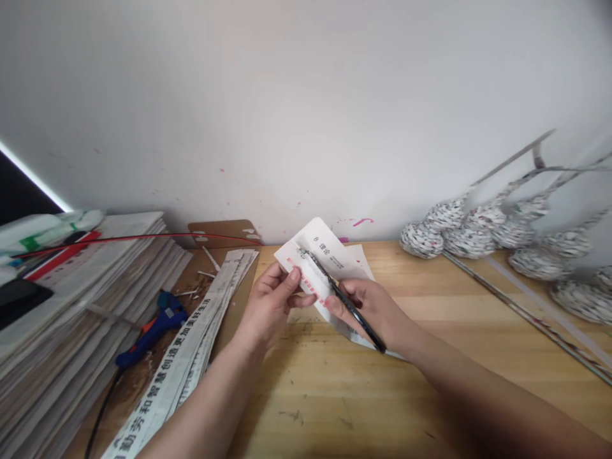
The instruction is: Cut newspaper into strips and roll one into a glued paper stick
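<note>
In front of me, a piece of printed newspaper is raised off the wooden table. My left hand pinches its left edge between thumb and fingers. My right hand is closed round a long, slim tool with a black handle. The tool's narrow, speckled front part lies slantwise over the paper's face; whether it is scissors seen edge-on or a knife, I cannot make out. Below the right hand the sheet bends down toward the table. Part of another paper shows behind it.
Left are a tall newspaper stack, a blue glue gun with a black cord, and long newspaper strips. Several woven paper gourd shapes stand at the right by the wall. Thin rods lie before them on the table.
</note>
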Demonstrator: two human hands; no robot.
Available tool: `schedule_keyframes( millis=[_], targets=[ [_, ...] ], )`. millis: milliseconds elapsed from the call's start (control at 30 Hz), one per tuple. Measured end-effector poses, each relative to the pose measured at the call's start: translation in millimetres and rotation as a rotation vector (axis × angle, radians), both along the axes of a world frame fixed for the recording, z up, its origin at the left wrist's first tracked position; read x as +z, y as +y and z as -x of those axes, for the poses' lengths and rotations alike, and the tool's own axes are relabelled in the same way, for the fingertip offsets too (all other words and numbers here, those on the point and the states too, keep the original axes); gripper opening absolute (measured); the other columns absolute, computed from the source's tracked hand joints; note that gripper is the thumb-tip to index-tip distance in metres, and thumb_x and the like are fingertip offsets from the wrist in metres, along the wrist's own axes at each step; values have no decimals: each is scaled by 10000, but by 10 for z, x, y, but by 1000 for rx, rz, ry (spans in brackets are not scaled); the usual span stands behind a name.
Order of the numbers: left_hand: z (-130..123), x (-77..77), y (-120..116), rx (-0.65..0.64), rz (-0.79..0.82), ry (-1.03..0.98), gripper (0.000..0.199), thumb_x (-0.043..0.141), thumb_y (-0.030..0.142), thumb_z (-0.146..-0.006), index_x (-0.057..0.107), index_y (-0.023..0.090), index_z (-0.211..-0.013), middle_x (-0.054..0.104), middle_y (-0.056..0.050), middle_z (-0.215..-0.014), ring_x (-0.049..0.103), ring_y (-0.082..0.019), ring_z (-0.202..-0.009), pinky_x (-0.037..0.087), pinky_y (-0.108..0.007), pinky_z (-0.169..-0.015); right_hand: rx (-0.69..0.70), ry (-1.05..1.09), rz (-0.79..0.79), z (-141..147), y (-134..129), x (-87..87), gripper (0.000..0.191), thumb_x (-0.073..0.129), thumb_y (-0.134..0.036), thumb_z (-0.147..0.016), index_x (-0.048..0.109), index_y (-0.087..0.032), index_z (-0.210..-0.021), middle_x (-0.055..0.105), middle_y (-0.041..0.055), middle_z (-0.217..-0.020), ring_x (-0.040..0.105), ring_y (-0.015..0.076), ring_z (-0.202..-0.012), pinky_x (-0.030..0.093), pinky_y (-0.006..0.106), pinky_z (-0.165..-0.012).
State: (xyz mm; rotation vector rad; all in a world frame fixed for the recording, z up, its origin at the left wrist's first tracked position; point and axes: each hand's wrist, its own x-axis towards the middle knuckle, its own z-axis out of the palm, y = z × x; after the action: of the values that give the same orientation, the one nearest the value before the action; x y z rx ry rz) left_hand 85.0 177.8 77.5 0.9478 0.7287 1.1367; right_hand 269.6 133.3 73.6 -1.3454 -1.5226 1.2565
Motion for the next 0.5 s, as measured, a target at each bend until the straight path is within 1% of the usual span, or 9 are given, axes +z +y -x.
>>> schedule_keyframes(
  millis=[67, 133, 333, 500],
  targets=[
    [6, -3, 5, 16, -4, -2, 298, 831, 311, -720, 697, 154, -935, 685, 1, -787, 661, -100, -672, 621, -210, -624, -12, -25, -4, -6, 4, -11, 445, 748, -549, -740, 488, -200, -649, 346, -38, -602, 303, 113, -570, 219, 269, -502],
    [12, -3, 8, 16, -1, -3, 282, 828, 313, -725, 695, 157, -919, 675, 7, -762, 652, -96, -657, 628, -230, -646, -13, -24, -2, -5, 9, -22, 442, 744, -550, -742, 492, -200, -643, 349, -37, -601, 306, 114, -568, 222, 270, -505],
    [20, -6, 19, 26, 12, -26, 289, 781, 364, -777, 674, 173, -965, 692, 3, -743, 652, -100, -600, 633, -258, -615, -10, 28, 48, 13, 18, -17, 440, 761, -542, -719, 507, -191, -637, 369, -33, -603, 317, 115, -574, 222, 269, -508],
    [24, -8, 26, 30, 30, -25, 293, 775, 379, -781, 669, 169, -956, 711, -6, -747, 675, -115, -606, 631, -257, -607, -14, 54, 74, 14, 5, -4, 458, 776, -542, -700, 489, -194, -619, 392, -35, -586, 336, 112, -565, 228, 260, -499]
  ],
)
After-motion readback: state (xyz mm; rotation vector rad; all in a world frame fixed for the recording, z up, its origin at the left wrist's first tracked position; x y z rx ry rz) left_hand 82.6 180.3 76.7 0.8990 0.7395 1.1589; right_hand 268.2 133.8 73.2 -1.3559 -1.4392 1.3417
